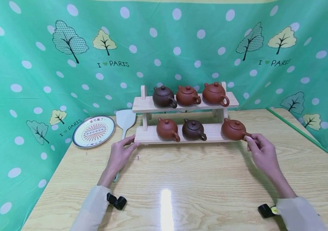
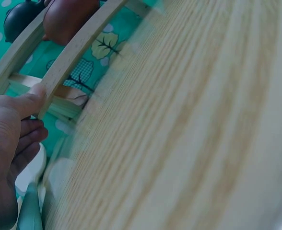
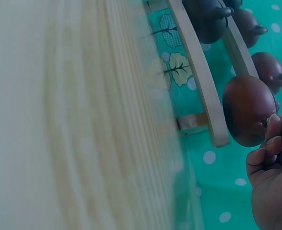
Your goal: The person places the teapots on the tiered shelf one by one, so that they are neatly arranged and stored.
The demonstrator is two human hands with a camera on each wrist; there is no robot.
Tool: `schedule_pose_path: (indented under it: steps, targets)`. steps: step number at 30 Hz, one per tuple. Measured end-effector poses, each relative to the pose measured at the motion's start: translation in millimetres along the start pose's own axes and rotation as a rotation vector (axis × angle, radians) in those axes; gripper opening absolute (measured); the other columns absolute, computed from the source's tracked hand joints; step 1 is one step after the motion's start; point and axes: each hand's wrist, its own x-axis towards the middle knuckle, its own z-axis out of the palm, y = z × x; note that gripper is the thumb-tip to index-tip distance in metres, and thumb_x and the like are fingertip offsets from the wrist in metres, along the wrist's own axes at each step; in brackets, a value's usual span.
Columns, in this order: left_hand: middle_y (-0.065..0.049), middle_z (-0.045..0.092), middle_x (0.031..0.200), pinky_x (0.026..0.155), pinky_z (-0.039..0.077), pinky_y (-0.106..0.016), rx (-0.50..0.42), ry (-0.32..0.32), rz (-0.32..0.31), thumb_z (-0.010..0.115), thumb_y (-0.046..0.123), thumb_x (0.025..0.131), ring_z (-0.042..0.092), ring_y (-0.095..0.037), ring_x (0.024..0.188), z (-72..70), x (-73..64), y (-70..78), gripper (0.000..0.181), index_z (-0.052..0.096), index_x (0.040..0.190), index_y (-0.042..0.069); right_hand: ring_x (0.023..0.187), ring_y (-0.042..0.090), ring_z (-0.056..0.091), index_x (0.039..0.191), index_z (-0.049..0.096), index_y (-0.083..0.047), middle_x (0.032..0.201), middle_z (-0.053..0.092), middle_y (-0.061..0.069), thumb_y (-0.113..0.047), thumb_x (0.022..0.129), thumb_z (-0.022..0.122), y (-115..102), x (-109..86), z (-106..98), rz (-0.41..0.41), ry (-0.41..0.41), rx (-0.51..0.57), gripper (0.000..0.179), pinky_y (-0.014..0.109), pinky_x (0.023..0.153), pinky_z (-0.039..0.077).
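Observation:
A two-tier wooden display rack (image 1: pixel 146 136) stands on the table with several clay teapots on it. My left hand (image 1: pixel 121 155) pinches the left end of its lower board, thumb on the front edge in the left wrist view. At the right end of that board, my right hand (image 1: pixel 263 155) pinches the handle of a reddish-brown teapot (image 1: pixel 233 130). The right wrist view shows this teapot's body (image 3: pixel 249 108) at the board's end, the fingertips partly hiding its handle. A dark teapot (image 1: pixel 192 130) and another reddish-brown teapot (image 1: pixel 166 129) sit further left on the lower board.
On the upper board are a dark teapot (image 1: pixel 163 97) and two reddish-brown ones. A pale spatula (image 1: pixel 125 118) lies beside my left hand, near a patterned plate (image 1: pixel 94 131). A green stick (image 1: pixel 296 129) lies along the right side, before a green curtain (image 1: pixel 178 38).

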Motion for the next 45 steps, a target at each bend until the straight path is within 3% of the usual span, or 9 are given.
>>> schedule_pose_path:
  steps: [12, 23, 34, 45]
  targets:
    - [-0.015, 0.074, 0.118, 0.093, 0.057, -0.047, 0.011, -0.002, -0.012, 0.079, 0.023, 0.095, 0.071, -0.031, 0.109, -1.1, -0.9, -0.7, 0.042, 0.070, 0.131, 0.003, 0.050, 0.006, 0.038, 0.103, 0.064, 0.009, 0.070, 0.057, 0.010, -0.004, 0.106, 0.057, -8, 3.6, 16, -0.018, -0.029, 0.025, 0.015, 0.027, 0.039, 0.026]
    - [-0.015, 0.074, 0.118, 0.094, 0.057, -0.048, 0.018, -0.003, -0.003, 0.079, 0.023, 0.095, 0.071, -0.032, 0.109, -0.9, -0.3, -1.6, 0.042, 0.070, 0.131, 0.003, 0.056, 0.008, 0.046, 0.103, 0.067, 0.005, 0.071, 0.059, 0.008, -0.007, 0.105, 0.061, -7, 6.6, 29, -0.043, -0.032, 0.061, 0.013, 0.024, 0.042, 0.031]
    - [-0.017, 0.074, 0.118, 0.094, 0.056, -0.050, 0.009, 0.004, -0.017, 0.079, 0.024, 0.095, 0.071, -0.034, 0.109, 0.6, 0.6, -2.6, 0.043, 0.070, 0.131, 0.002, 0.061, 0.022, 0.054, 0.103, 0.065, 0.006, 0.074, 0.061, 0.020, -0.009, 0.106, 0.062, -13, 7.7, 38, -0.040, -0.050, 0.093, 0.016, 0.023, 0.045, 0.035]
    - [-0.017, 0.074, 0.119, 0.094, 0.056, -0.050, 0.000, 0.004, -0.015, 0.079, 0.023, 0.095, 0.071, -0.034, 0.109, 1.6, 1.1, -2.1, 0.043, 0.070, 0.131, 0.002, 0.054, 0.010, 0.045, 0.104, 0.065, 0.007, 0.075, 0.061, 0.023, -0.008, 0.106, 0.061, -11, 8.0, 41, 0.006, -0.083, 0.078, 0.016, 0.025, 0.042, 0.030]
